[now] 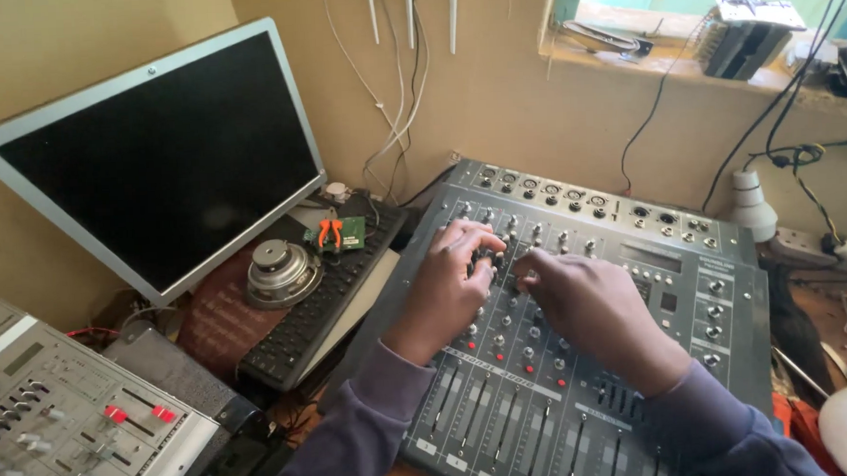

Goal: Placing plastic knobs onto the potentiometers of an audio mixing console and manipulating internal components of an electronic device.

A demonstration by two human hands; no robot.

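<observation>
Nearest, a grey audio mixer (583,393) lies flat on the bench. Left hand (445,289) and right hand (593,311), close together, each pinch small knobs (503,306) mid-panel. Risk: a sleeve (374,411) over the sliders could nudge one. Beyond: keyboard (321,300), loose speaker (282,271), dark monitor (154,164).

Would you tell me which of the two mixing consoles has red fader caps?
The light grey console at lower left: two red caps sit on its sliders. The dark mixer under both hands has none.
</observation>
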